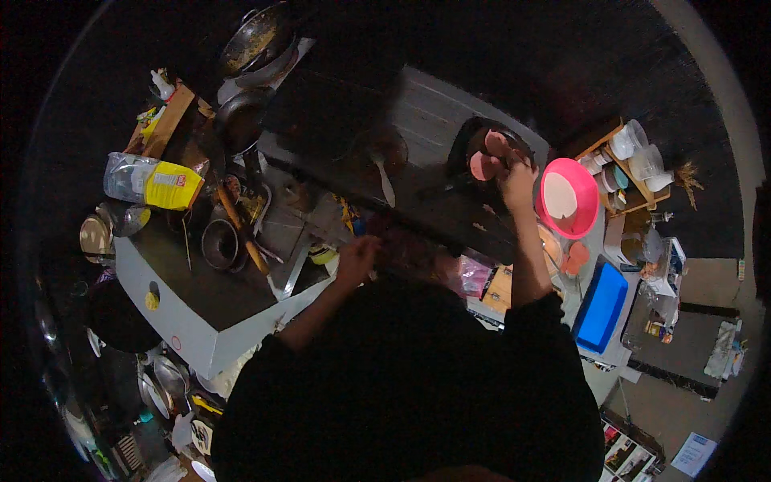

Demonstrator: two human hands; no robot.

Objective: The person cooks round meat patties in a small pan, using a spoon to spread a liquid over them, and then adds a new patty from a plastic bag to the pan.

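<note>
My right hand (519, 184) reaches over a dark frying pan (461, 147) on the stove, fingers lowered at its right side. Pink round slices (496, 143) lie in the pan against my fingertips; whether one is pinched is hard to tell. My left hand (359, 259) hovers near the stove's front edge, fingers curled, with nothing visible in it. A light-coloured spoon or spatula (386, 184) rests left of the pan, its far end in shadow. More pink slices (576, 258) sit on the counter at right, below a bright pink tub (592, 208).
A blue tray (600, 307) and a wooden rack of plastic containers (630, 141) stand at right. To the left are a sink basin (205, 289), a wooden-handled tool (241, 226), a yellow-labelled plastic bag (171, 184) and dark pans (241, 123). Much of the stove is in shadow.
</note>
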